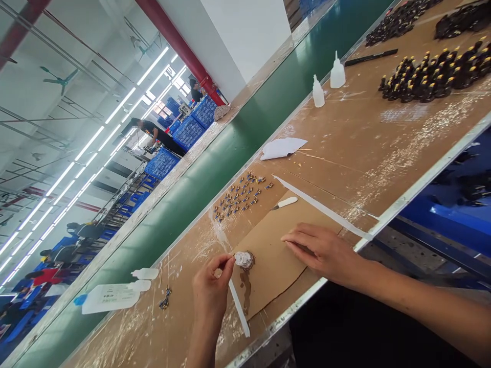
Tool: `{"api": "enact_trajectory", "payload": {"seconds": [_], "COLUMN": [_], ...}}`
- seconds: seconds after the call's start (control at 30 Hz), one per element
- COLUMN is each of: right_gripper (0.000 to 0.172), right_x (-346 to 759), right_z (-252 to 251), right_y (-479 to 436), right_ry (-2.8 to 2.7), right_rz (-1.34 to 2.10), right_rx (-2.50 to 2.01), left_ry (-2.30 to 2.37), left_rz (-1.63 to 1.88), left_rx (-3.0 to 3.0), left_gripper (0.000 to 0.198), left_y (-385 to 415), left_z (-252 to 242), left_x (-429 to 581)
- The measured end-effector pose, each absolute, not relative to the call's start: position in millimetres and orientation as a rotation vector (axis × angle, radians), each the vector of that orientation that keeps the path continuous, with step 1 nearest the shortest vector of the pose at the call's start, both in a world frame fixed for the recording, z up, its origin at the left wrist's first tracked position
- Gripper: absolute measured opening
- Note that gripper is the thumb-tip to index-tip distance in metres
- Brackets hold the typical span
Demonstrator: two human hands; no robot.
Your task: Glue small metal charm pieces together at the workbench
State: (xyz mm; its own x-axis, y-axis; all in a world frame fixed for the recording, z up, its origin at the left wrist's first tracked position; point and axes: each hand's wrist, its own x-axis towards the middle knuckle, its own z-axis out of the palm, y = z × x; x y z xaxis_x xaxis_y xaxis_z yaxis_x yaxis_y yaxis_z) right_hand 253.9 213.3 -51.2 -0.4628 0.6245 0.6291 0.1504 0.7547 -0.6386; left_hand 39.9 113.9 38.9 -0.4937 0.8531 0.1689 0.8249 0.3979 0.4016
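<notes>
Right hand (pixel 320 250), loosely curved, thumb slightly apart, is above one cardboard sheet (pixel 272 255). Left hand (pixel 210 283) has thumb and forefinger pinched narrow at one white, ruffled mound (pixel 243 259); whether they grip it, I cannot tell. Roundish, brown-rimmed, it sits near the sheet's left edge, white part toward those fingertips, long axis unclear. Beyond: one white-handled knife (pixel 287 202), then two upright white bottles (pixel 318 94).

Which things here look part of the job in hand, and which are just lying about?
Seemingly in use:
rounded white lump, at the left hand
flat brown cardboard sheet, beneath the lump
probably the small blue-and-gold pieces, beyond the sheet

Apparently just lying about:
white-handled knife
creased white paper
thin black rod
whitish plastic jug with blue cap
</notes>
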Motion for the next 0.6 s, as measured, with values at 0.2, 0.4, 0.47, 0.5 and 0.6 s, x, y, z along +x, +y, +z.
{"api": "enact_trajectory", "payload": {"seconds": [0.2,0.4,0.47,0.5,0.6], "right_gripper": [0.018,0.019,0.019,0.019,0.018], "right_x": [253.6,253.7,253.9,253.9,254.1], "right_z": [-52.6,-52.1,-51.7,-51.6,-51.8], "right_y": [213.2,213.4,213.1,212.9,212.4], "right_ry": [-2.001,-1.989,-1.985,-1.984,-1.989], "right_rz": [0.628,0.646,0.640,0.637,0.639], "right_rx": [-0.588,-0.584,-0.582,-0.584,-0.598], "left_ry": [2.557,2.639,2.671,2.687,2.731], "left_rz": [0.695,0.869,0.981,1.037,1.162], "left_rx": [1.570,1.357,1.270,1.226,1.054], "left_gripper": [0.024,0.028,0.031,0.033,0.040], "left_y": [114.9,102.9,90.8,83.5,60.6], "left_z": [37.8,48.6,48.4,46.1,30.3], "left_x": [39.4,40.5,37.1,34.7,26.5]}}
